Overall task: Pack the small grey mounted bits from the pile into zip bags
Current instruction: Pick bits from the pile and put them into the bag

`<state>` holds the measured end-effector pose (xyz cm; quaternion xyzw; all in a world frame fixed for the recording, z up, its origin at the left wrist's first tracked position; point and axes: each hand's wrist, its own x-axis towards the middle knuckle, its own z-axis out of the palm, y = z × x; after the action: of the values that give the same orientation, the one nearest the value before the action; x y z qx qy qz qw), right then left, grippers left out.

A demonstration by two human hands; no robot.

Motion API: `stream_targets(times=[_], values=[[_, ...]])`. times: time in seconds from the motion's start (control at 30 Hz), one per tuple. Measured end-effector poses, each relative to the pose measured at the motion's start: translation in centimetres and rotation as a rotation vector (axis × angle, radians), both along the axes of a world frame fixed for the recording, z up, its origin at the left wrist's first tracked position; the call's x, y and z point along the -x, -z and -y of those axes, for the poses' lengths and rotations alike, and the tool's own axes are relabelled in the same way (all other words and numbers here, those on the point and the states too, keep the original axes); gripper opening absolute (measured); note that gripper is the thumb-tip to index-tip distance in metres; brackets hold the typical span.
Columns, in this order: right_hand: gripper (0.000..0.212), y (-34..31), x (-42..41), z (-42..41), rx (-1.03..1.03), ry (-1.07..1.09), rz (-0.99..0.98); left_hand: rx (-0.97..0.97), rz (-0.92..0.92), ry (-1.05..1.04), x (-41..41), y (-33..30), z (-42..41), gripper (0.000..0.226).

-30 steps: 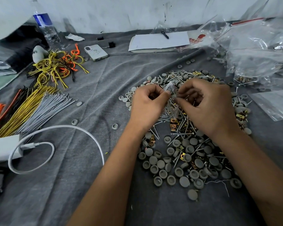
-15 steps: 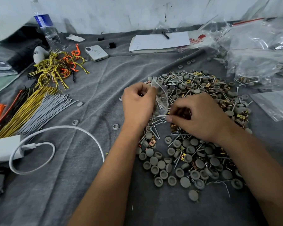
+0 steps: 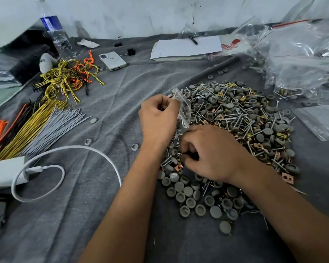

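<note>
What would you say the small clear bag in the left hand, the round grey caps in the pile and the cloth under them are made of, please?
Small clear bag: thin glossy plastic film, probably; see-through, creased, catching light.
Round grey caps: likely matte moulded plastic or rubber; even dull grey, hollow undersides.
Grey cloth: soft fabric, felt-like; fuzzy surface with folds.

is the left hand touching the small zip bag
Touching. The head view shows the left hand pinching the top edge of the small zip bag, holding it up over the pile.
</note>
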<state>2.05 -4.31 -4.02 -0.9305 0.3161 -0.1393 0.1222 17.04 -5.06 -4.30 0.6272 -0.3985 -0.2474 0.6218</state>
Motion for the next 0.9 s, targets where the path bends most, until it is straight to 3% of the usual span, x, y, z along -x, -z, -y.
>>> stream_targets(times=[0.1,0.3,0.43,0.63,0.77,0.9], values=[[0.006,-0.1,0.4,0.3,0.006,0.002,0.026,0.001,0.006,-0.001,0.0,0.0,0.0,0.027],[0.013,-1.1,1.9,1.2,-0.226,-0.119,0.392,0.0,0.056,0.004,0.0,0.0,-0.1,0.021],[0.009,-1.0,2.4,2.1,-0.134,0.062,0.567,-0.028,0.093,0.09,0.1,0.1,-0.1,0.023],[0.008,-0.5,2.8,3.3,0.118,0.254,0.484,-0.049,0.136,0.214,0.8,0.1,-0.2,0.027],[0.008,-0.2,2.8,3.4,0.078,0.27,0.447,-0.057,0.121,0.26,0.8,0.2,-0.2,0.024],[0.006,-0.3,2.8,3.1,0.041,0.293,0.544,-0.062,0.091,0.274,0.8,0.3,-0.2,0.024]])
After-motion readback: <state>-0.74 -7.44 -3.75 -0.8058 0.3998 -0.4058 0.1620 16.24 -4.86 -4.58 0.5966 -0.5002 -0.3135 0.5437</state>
